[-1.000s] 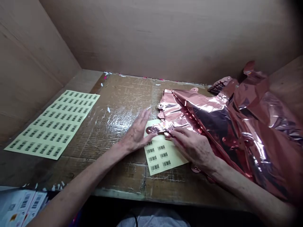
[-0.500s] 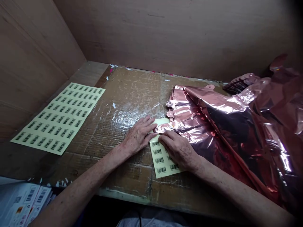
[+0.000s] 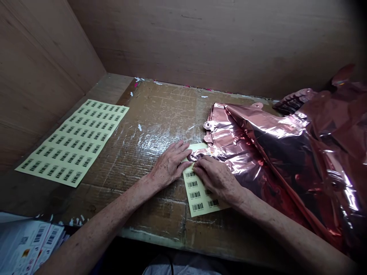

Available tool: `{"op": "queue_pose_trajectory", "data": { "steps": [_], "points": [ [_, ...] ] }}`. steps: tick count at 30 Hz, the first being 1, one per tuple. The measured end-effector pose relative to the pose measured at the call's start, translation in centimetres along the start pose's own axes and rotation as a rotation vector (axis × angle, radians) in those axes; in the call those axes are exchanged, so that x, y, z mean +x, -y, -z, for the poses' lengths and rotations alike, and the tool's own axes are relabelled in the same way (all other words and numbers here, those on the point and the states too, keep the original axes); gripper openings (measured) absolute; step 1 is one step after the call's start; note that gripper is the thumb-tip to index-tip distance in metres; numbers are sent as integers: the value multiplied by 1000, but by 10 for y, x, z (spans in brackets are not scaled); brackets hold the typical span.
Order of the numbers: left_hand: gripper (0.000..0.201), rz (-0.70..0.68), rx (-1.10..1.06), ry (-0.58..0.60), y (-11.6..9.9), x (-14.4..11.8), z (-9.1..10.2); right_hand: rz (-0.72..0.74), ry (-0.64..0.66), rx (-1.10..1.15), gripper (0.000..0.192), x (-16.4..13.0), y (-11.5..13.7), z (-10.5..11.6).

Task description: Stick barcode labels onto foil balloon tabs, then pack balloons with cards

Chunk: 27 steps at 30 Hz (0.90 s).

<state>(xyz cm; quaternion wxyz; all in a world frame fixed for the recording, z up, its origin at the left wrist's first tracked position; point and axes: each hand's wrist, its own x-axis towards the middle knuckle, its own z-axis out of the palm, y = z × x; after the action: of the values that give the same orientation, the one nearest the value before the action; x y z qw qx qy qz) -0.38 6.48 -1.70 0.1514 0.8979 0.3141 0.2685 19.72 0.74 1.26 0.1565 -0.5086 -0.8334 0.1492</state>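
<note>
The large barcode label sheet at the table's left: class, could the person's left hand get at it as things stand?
Probably yes. The large barcode label sheet lies flat and uncovered, and only bare tabletop separates it from the left hand.

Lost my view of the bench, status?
Left hand flat, on small barcode sheet. Right hand pressing foil balloon tab onto it. Big barcode sheet lies apart, left.

Dim overhead light is glaring off the foil balloons (image 3: 286, 152) and the taped cardboard (image 3: 155, 137) beside them; corners are vignetting, edges stretching.
</note>
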Motion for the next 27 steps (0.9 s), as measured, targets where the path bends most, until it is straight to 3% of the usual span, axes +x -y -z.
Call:
{"op": "queue_pose_trajectory", "data": {
  "steps": [5,8,13,16,18,21,27],
  "points": [
    [33,7,-11,7,-2,1,1,-40,7,-61,21,-1,4,-6],
    [34,9,-17,10,1,-1,-1,-79,12,74,16,0,6,1],
    [41,37,-40,49,3,0,7,-159,-5,347,21,1,-11,48],
    [44,79,-62,22,-11,15,15,-230,24,305,28,3,-37,78],
    [37,32,-68,0,-24,31,16,-262,36,238,29,5,-54,90],
    [24,-88,-62,-9,-39,51,3,-264,54,166,26,9,-70,96],
    [12,-83,-31,-53,-39,55,-26,-279,103,224,23,20,-74,91]
  ]
}}
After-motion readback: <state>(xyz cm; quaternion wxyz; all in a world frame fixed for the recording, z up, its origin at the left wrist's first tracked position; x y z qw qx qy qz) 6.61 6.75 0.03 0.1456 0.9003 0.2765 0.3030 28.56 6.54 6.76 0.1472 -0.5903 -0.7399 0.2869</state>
